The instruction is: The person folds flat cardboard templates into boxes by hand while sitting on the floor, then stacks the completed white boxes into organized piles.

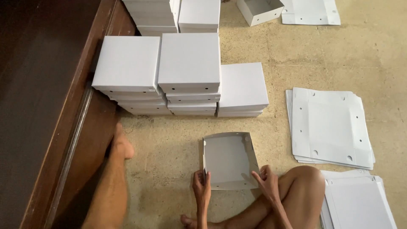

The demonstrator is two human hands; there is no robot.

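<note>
I see both hands bare: left hand (202, 185) and right hand (266, 180) carry no gloves, rings, watch or bands that I can make out. Forearms are uncovered with no sleeves reaching into view, and both legs are bare from knee to foot, with no shoes or socks on the left foot (121, 144). I can't see any clothing at all from this head view; the torso sits out of frame.

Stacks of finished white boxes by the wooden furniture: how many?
5: three stacks in the near row, left, middle and a shorter right one; two behind, and, cut off by the frame edge.
</note>
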